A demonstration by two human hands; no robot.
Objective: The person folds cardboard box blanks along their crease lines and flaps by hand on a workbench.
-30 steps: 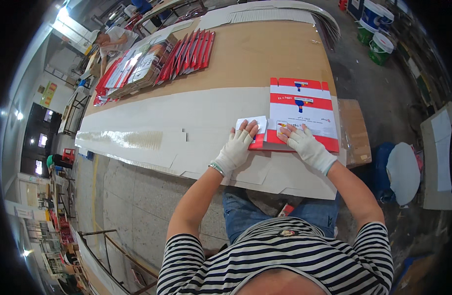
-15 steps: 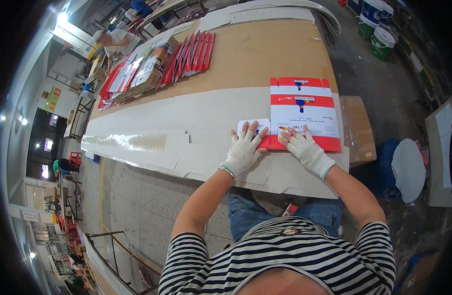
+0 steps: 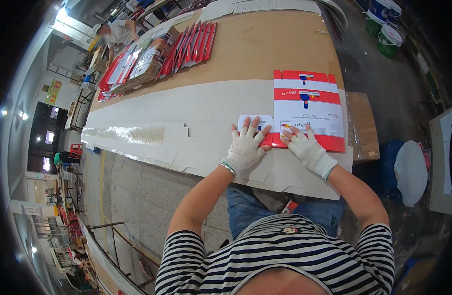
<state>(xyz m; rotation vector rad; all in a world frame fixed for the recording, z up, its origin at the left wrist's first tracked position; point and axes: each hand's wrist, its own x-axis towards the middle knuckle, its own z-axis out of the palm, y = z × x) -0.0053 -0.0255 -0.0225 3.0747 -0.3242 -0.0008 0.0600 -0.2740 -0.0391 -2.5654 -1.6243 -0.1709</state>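
As hands (image 3: 245, 150) (image 3: 308, 151) touch the carton (image 3: 315, 115), its body (flat) stretches lengthwise away.

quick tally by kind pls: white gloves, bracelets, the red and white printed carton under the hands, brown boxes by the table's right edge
White gloves: 2
Bracelet: 1
Printed carton: 1, seemingly one piece
Brown box: 1
Total: 5

A red-and-white printed carton (image 3: 308, 109) is lying flattened on the pale board (image 3: 211, 108), its slotted red flaps (image 3: 292, 75) pointing toward the far side. A smaller white-and-red panel (image 3: 242, 120) is extending along its lower left side.
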